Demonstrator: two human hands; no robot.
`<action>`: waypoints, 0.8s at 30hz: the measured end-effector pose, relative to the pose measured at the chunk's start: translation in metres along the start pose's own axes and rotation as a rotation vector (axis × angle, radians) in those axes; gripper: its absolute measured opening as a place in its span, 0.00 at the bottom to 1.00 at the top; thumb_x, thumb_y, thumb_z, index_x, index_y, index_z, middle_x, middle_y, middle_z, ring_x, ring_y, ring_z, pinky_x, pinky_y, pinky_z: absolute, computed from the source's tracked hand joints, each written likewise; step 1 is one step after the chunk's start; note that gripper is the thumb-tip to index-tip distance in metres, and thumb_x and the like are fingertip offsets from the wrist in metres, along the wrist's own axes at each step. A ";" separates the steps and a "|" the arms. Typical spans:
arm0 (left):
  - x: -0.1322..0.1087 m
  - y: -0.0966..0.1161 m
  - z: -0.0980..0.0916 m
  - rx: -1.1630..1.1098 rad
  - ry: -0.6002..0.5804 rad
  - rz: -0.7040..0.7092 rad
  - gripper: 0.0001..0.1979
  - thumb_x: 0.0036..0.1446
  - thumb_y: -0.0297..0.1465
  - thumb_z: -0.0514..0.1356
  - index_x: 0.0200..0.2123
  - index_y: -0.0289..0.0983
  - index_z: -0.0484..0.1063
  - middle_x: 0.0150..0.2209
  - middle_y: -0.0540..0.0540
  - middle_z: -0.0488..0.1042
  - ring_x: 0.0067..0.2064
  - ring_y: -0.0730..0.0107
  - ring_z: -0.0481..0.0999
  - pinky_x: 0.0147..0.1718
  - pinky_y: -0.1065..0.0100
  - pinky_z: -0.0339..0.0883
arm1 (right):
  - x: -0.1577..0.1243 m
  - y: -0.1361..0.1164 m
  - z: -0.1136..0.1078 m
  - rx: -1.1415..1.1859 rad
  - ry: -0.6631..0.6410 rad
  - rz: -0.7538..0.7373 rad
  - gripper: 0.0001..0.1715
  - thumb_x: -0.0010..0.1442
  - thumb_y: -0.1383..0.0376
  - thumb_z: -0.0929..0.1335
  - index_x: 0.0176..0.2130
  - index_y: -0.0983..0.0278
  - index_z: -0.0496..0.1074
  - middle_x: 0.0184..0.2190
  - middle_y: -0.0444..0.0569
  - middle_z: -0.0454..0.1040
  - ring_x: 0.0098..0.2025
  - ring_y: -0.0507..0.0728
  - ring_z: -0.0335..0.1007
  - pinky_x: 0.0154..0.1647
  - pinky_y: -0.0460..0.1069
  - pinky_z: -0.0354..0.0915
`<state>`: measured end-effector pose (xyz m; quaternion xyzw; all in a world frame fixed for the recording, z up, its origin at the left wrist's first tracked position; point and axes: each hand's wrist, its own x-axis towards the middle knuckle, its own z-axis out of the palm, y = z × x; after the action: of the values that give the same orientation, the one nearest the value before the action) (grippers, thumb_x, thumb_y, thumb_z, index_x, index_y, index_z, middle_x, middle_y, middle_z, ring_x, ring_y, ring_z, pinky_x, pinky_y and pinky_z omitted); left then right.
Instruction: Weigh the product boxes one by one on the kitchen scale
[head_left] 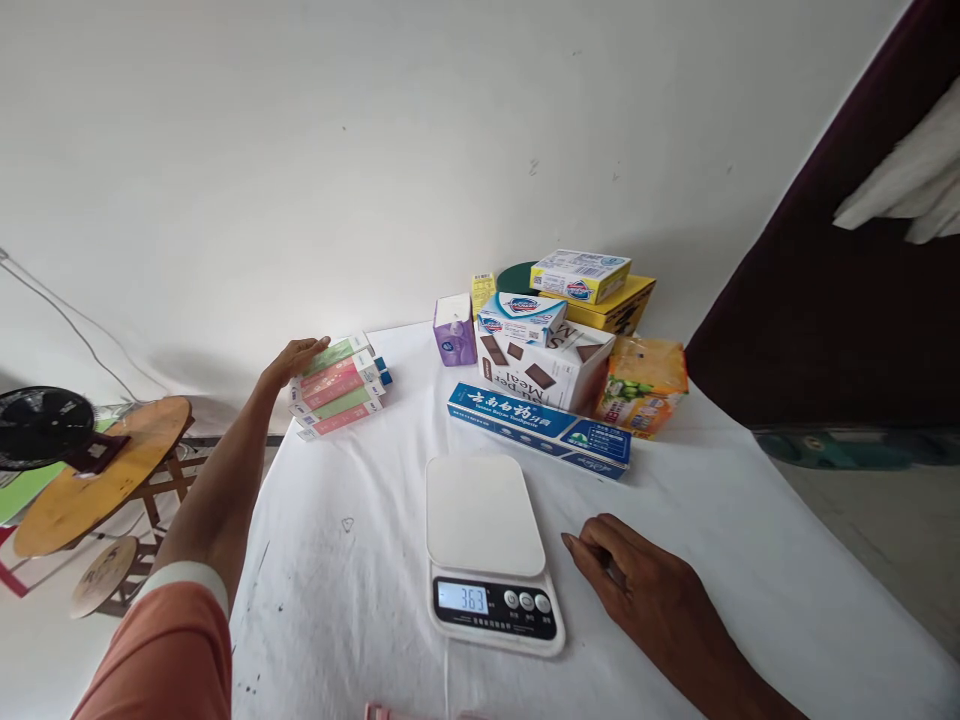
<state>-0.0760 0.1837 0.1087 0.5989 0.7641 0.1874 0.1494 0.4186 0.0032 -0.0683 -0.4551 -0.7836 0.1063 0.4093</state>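
At the far left of the table, my left hand [300, 358] reaches over the back end of a row of slim boxes, its fingers on a pale green and white box [339, 352]. Beside that one lie pink and green boxes [337, 380] of the same shape, with dark blue ends [384, 372] showing at their right. A white digital kitchen scale [486, 515] stands in front of me, its lit display [463, 598] showing 363. To the right of the scale, my right hand [637, 580] hovers or rests with curled fingers and nothing visible in them.
Behind the scale lies a blue toothpaste box [540, 428]. Farther back are a white biscuit-picture box [536, 375], soap boxes [521, 318], a yellow box [630, 305], an orange pack [643, 385] and a purple box [454, 332]. A wall rises behind; a black fan [45, 425] stands left.
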 end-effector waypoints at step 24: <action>-0.127 0.190 0.152 0.391 -0.262 0.861 0.31 0.60 0.39 0.69 0.64 0.41 0.67 0.60 0.36 0.72 0.63 0.45 0.71 0.59 0.46 0.65 | 0.002 -0.007 0.000 -0.001 -0.089 0.128 0.16 0.68 0.63 0.62 0.27 0.59 0.59 0.27 0.45 0.71 0.27 0.53 0.64 0.32 0.50 0.58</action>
<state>0.1866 0.1173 0.0629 0.8959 0.4426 0.0081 0.0379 0.4140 0.0014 -0.0635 -0.4995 -0.7703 0.1519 0.3662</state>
